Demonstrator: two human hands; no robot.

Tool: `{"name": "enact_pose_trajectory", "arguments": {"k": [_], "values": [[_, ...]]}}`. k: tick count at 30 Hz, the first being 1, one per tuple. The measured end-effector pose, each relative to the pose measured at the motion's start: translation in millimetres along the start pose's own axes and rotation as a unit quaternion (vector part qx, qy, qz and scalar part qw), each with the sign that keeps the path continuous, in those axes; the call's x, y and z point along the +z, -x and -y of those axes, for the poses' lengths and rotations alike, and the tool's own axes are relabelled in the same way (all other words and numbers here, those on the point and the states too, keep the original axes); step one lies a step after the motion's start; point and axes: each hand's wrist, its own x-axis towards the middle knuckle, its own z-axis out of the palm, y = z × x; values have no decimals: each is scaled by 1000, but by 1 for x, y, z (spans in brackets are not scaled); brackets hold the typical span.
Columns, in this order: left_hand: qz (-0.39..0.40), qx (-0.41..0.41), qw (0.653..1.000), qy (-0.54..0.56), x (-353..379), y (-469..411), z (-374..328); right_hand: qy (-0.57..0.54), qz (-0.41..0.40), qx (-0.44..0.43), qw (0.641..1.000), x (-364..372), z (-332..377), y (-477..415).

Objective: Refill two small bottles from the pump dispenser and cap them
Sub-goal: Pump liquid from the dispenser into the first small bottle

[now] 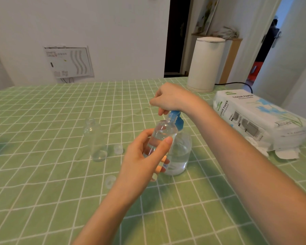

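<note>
My left hand (145, 156) grips a small clear bottle (163, 132), tilted, its open mouth under the blue nozzle of the pump dispenser (181, 152). The bottle holds some clear liquid. My right hand (170, 99) rests on top of the blue pump head (177, 119), fingers curled down over it. A second small clear bottle (95, 138) stands uncapped on the green checked cloth to the left. Two clear caps lie on the cloth: one (118, 149) beside the second bottle, one (110, 181) nearer me.
A pack of tissue paper (258, 117) lies at the right with crumpled tissues (272, 151) in front of it. A white cylindrical appliance (205, 64) with a black cord stands at the table's far edge. The green checked cloth (42, 191) covers the whole table.
</note>
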Motion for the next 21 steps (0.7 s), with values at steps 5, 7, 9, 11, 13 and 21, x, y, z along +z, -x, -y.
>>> {"name": "enact_pose_trajectory", "arguments": {"k": [5,7,9,11,13,21], "values": [[0,3,1000,9,0,-1,0,-11,10,-1,1000,-2,2,0],[0,2,1000,6,0,0,0,-13,20,3,1000,-1,2,0],[-3,-1,1000,8,0,0,0,-15,26,6,1000,-1,2,0],[-3,-3,1000,11,0,0,0,-14,26,6,1000,0,1,0],[-1,-3,1000,11,1,1,-1,-4,25,8,1000,2,0,0],[0,-1,1000,8,1,2,-1,-8,18,10,1000,8,-3,0]]}}
